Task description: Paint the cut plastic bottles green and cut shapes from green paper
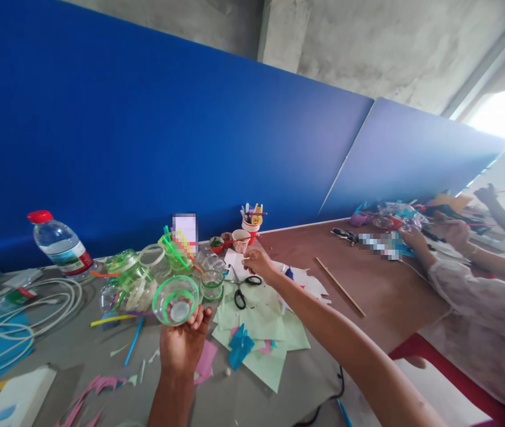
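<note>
My left hand [185, 338] holds up a clear plastic cup [176, 301], which looks like a cut bottle piece with a green-painted rim. Its open side faces me. My right hand [259, 262] reaches forward with fingers pinched, just in front of a white paper cup [240, 239]. Whatever is between those fingers, if anything, is too small to make out. Black-handled scissors [240, 296] lie just below the right hand on pale green paper sheets [267, 311]. A smaller clear cup with green rings [212, 286] stands right of the held cup.
Cut green and clear bottle parts [123, 261] crowd the left, near a red-capped water bottle [61, 246] and a coiled white cable [63, 302]. A tool cup [251, 225] stands by the blue partition [190, 130]. A wooden stick [340, 287] lies right; beyond it, another person's hands [416, 240] work.
</note>
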The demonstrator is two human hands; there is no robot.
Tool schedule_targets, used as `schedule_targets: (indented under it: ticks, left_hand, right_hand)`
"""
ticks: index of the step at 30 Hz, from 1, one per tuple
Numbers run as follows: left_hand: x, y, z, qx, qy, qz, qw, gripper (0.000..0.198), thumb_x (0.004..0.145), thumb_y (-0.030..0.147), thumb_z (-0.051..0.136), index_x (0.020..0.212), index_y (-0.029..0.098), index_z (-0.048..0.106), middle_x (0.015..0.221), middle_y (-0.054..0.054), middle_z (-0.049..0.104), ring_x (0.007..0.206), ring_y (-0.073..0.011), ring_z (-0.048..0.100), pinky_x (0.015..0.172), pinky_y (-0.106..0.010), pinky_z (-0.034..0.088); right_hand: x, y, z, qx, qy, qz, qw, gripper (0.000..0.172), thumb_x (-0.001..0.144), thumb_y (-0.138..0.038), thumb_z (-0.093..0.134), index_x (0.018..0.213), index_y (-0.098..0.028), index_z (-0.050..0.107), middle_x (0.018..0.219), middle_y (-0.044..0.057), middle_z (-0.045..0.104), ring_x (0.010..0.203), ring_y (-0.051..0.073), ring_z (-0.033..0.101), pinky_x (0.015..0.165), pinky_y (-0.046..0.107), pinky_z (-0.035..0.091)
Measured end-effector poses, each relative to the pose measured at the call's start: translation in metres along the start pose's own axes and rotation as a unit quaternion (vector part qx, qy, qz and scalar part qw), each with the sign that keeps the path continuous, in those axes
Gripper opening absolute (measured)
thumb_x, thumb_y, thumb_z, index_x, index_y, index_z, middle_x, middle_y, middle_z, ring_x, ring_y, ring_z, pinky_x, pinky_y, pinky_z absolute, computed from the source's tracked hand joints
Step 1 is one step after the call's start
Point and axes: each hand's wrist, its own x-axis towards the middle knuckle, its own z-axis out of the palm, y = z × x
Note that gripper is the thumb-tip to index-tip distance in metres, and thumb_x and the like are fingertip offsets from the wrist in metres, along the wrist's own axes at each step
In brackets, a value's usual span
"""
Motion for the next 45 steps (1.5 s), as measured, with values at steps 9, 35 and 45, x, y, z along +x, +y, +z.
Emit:
schedule_targets:
  ticks: [9, 35, 45]
  left_hand:
    - [0.001, -0.004, 0.002, 0.005, -0.001, -0.017, 1.000, 0.035, 0.084, 0.035, 0.057, 0.057, 0.018, 0.044, 0.055, 0.004, 0.040, 0.049, -0.0085, 0.038, 0.069, -0.031, 0.054]
    - [0.002, -0.020, 0.002, 0.071, 0.031, -0.026, 0.997, 0.030, 0.088, 0.041, 0.051, 0.074, 0.016, 0.061, 0.049, 0.005, 0.043, 0.044, -0.0081, 0.040, 0.065, -0.029, 0.054]
    - [0.005, -0.019, -0.004, 0.068, 0.019, -0.030, 0.997, 0.015, 0.084, 0.030, 0.055, 0.076, 0.017, 0.059, 0.053, 0.006, 0.043, 0.047, -0.0083, 0.043, 0.067, -0.029, 0.054]
  right_hand:
    - [-0.075, 0.004, -0.005, -0.286, -0.003, -0.107, 0.952, 0.021, 0.080, -0.024, 0.058, 0.098, -0.016, 0.066, 0.102, 0.010, 0.063, 0.094, 0.022, 0.057, 0.086, 0.032, 0.039]
    - [-0.066, 0.011, 0.007, -0.576, -0.049, -0.075, 0.813, 0.045, 0.075, -0.034, 0.060, 0.115, -0.012, 0.060, 0.111, 0.019, 0.065, 0.108, 0.033, 0.056, 0.090, 0.040, 0.035]
    - [-0.068, 0.005, 0.006, -0.540, -0.070, -0.054, 0.837, 0.027, 0.076, -0.026, 0.057, 0.097, -0.014, 0.069, 0.103, 0.018, 0.071, 0.102, 0.032, 0.063, 0.089, 0.041, 0.037]
